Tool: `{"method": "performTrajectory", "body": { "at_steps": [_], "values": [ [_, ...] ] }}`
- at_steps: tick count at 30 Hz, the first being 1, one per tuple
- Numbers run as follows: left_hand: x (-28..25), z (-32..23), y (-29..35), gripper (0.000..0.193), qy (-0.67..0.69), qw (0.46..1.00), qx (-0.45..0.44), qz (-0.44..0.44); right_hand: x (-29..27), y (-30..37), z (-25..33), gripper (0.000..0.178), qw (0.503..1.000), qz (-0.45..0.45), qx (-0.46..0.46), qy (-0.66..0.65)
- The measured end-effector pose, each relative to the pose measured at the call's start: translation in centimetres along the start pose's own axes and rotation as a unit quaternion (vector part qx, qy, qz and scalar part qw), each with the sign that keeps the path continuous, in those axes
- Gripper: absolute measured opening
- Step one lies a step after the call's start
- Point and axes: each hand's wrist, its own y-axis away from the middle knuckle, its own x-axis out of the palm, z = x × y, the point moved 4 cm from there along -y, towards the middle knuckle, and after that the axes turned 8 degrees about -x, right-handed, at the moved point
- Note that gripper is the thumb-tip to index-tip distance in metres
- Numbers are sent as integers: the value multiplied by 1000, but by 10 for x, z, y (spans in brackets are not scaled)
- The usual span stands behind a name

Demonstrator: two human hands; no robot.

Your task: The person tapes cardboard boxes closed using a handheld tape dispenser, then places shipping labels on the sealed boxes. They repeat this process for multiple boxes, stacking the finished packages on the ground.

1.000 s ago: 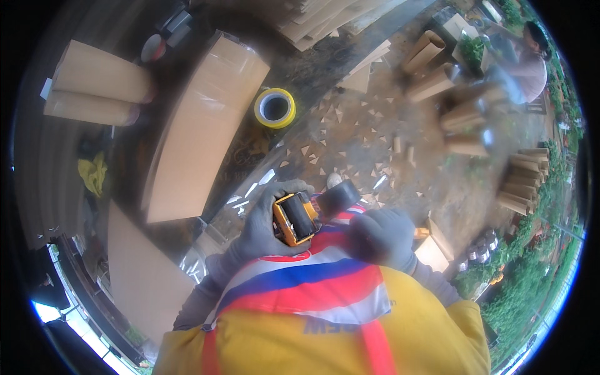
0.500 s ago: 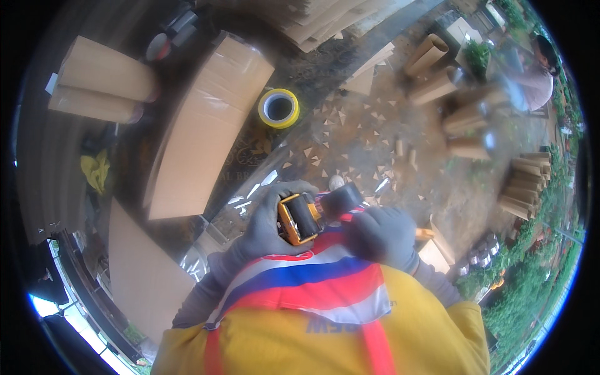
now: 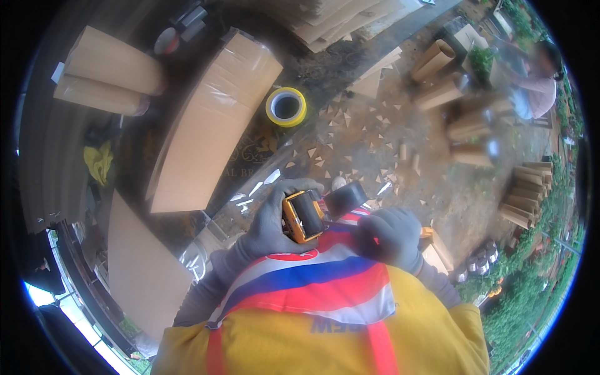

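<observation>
My left hand (image 3: 270, 219), in a grey glove, is wrapped round an orange hand-held tape dispenser (image 3: 304, 215) with a black roller, held in front of my chest. My right hand (image 3: 389, 234), also gloved, is curled into a slightly blurred fist to the right of it. Between the two hands is a dark cylindrical piece (image 3: 345, 199); whether it belongs to the dispenser or to something in the right fist I cannot tell. A roll of yellow tape (image 3: 302, 107) lies on the dark table (image 3: 200, 134), beside a long flat cardboard piece (image 3: 215, 125).
Two cardboard tubes (image 3: 109, 72) and a crumpled yellow glove-like item (image 3: 98, 162) are on the left. Cardboard sheets (image 3: 347, 19) are stacked at the back. Scraps (image 3: 337, 122) litter the floor; more tubes (image 3: 431, 59) stand on the right, near a seated person (image 3: 534, 94).
The surroundings have shifted slightly in view. The dark cylindrical piece has moved slightly right, and my right hand shows less motion blur. My left hand keeps its hold on the tape dispenser.
</observation>
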Motion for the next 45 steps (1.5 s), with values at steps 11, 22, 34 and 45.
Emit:
{"method": "performTrajectory", "body": {
  "at_steps": [11, 22, 34, 45],
  "values": [
    [-9, -89, -23, 79, -386, 774, 418, -278, -6, -27, -2, 15, 980, -1, 144, -139],
    [3, -85, -32, 79, -435, 711, 455, -314, -7, -41, 7, 14, 999, -14, 42, -13],
    [-4, -70, -42, 84, -380, 769, 420, -296, -4, -43, 3, 18, 999, -41, 32, 10],
    [-3, -71, -47, 89, -226, 909, 255, -238, 7, -51, 5, 18, 990, -84, -7, -109]
  ]
}}
